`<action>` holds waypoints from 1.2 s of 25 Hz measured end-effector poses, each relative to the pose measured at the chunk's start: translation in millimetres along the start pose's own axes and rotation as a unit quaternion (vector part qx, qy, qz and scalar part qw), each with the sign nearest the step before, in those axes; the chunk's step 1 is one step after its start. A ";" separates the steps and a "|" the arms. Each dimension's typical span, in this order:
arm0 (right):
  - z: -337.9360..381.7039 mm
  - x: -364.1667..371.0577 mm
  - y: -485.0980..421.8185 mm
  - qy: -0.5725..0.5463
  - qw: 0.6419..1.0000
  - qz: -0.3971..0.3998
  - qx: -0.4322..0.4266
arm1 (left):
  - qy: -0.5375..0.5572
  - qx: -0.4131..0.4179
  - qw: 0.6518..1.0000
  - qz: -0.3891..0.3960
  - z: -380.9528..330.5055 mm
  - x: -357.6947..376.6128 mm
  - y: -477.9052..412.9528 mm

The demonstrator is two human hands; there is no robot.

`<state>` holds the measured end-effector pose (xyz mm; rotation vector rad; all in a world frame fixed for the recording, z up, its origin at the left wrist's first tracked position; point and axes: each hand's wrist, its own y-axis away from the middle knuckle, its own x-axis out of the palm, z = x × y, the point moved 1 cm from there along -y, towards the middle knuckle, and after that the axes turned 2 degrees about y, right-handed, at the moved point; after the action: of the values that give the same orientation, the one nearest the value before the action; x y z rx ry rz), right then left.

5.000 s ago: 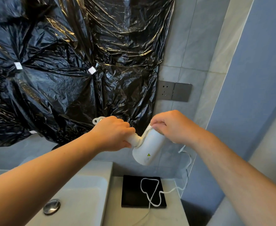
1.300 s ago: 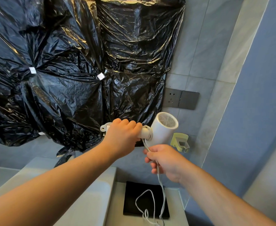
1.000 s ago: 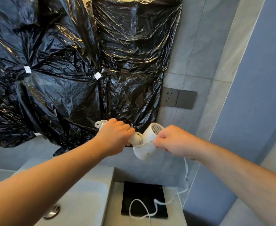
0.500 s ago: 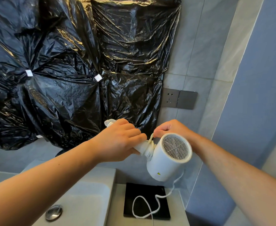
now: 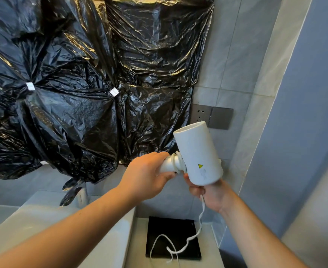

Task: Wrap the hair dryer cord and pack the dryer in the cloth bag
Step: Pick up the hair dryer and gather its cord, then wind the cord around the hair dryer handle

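Since half a second ago the hair dryer (image 5: 198,153) has swung round, so its grille no longer faces me and its open mouth tips up toward 12 o'clock, while the right hand (image 5: 210,193) has dropped from behind the barrel to beneath it. The left hand (image 5: 147,176) has its fingers and thumb wrapped tight round the handle, with the barrel standing just off it at 2 o'clock. A few turns of the white cord (image 5: 201,213) sit on the handle hard against the barrel. The right hand, at 5 o'clock from the barrel and touching its lower end, curls round the cord. From there the cord hangs slack and loops over a flat black square (image 5: 159,229) on the counter (image 5: 209,254) at 6 o'clock. Most of the handle is buried in the left fist, the right fingertips are tucked behind the barrel, and the cord's far end runs off the bottom edge. Whether the black square is cloth I cannot tell. Crinkled black plastic sheeting (image 5: 81,105) covers the wall from 9 to 12 o'clock, with a socket plate (image 5: 199,117) beside it.
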<state>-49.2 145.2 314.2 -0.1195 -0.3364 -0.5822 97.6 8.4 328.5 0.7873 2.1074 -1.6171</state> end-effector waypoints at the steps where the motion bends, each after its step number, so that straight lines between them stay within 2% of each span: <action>1: -3.8 -2.1 0.5 -0.016 1.000 -0.004 0.015 | 0.010 -0.034 0.999 0.008 1.0 6.1 2.4; 6: -21.7 -11.8 14.5 -0.073 0.997 -0.003 0.039 | 0.101 -0.208 0.973 0.018 2.6 53.2 23.4; 9: -34.2 -24.2 20.1 -0.026 0.997 -0.050 0.060 | 0.144 -0.278 0.950 0.023 -8.4 86.9 44.7; 13: -43.1 -58.7 34.0 0.053 0.988 -0.119 0.081 | 0.144 -0.297 0.942 0.061 -28.9 122.8 64.6; 16: -47.4 -84.1 41.5 0.072 0.987 -0.112 0.087 | 0.188 -0.341 0.916 0.099 -41.0 146.4 72.3; 18: -53.7 -105.1 42.0 0.082 0.989 -0.095 0.081 | 0.258 -0.352 0.892 0.117 -47.6 166.4 76.6; 22: -71.0 -127.4 34.2 0.118 0.990 -0.034 0.063 | 0.398 -0.383 0.829 0.085 -41.0 194.8 90.6; 27: -105.4 -126.2 21.2 0.149 0.989 -0.018 0.017 | 0.417 -0.370 0.830 0.023 -15.8 218.6 121.0; 30: -131.9 -120.2 23.8 0.170 0.985 0.006 -0.024 | 0.491 -0.356 0.795 -0.006 -2.1 229.0 150.8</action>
<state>-93.4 200.3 148.6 -0.0657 0.0104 -0.5869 14.9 85.6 78.8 1.4811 3.0440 -0.1844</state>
